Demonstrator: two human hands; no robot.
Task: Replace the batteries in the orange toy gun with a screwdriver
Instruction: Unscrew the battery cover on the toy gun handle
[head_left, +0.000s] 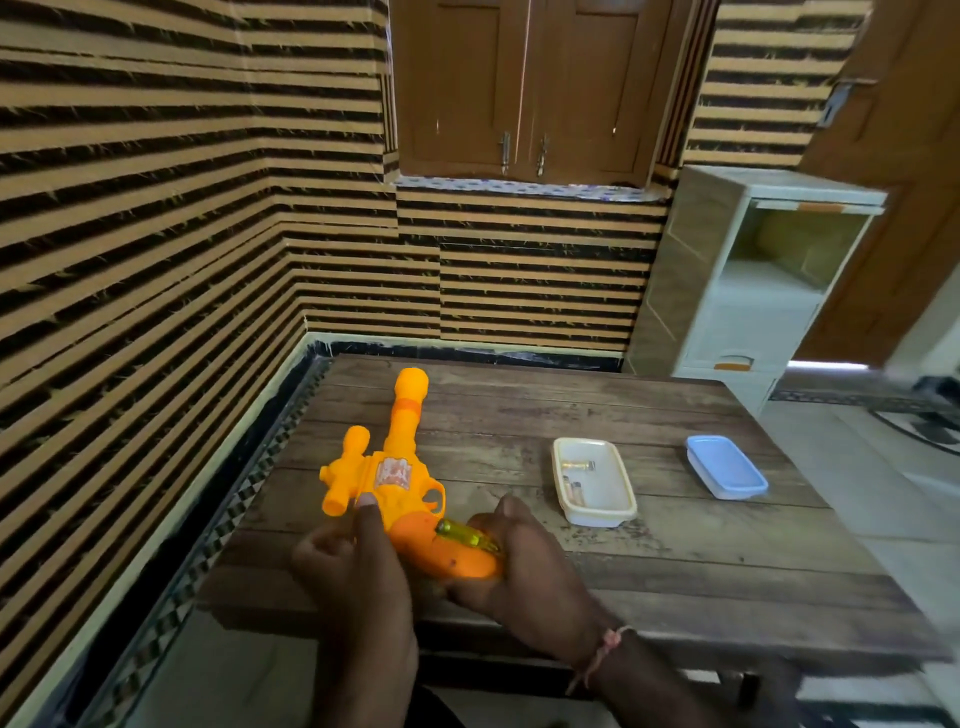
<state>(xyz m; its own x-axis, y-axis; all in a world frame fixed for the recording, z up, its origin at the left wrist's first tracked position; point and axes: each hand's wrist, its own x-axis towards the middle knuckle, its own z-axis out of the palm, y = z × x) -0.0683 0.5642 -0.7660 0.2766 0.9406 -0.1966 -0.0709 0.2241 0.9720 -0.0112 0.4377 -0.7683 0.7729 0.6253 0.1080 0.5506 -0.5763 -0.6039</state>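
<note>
The orange toy gun (392, 467) lies on the wooden table (675, 561), barrel pointing away from me, grip toward me. My left hand (358, 566) holds the gun's body, its thumb pressed beside the sticker. My right hand (524, 566) wraps around the grip's end and holds a screwdriver (465, 536) with a clear yellow handle against the grip. The screwdriver's tip is hidden. An open white tray (602, 512) to the right holds a few batteries (581, 467).
A blue-lidded plastic box (724, 466) sits at the table's right side. A striped wall runs along the left and back. A pale storage cabinet (753, 291) stands behind the table's far right corner.
</note>
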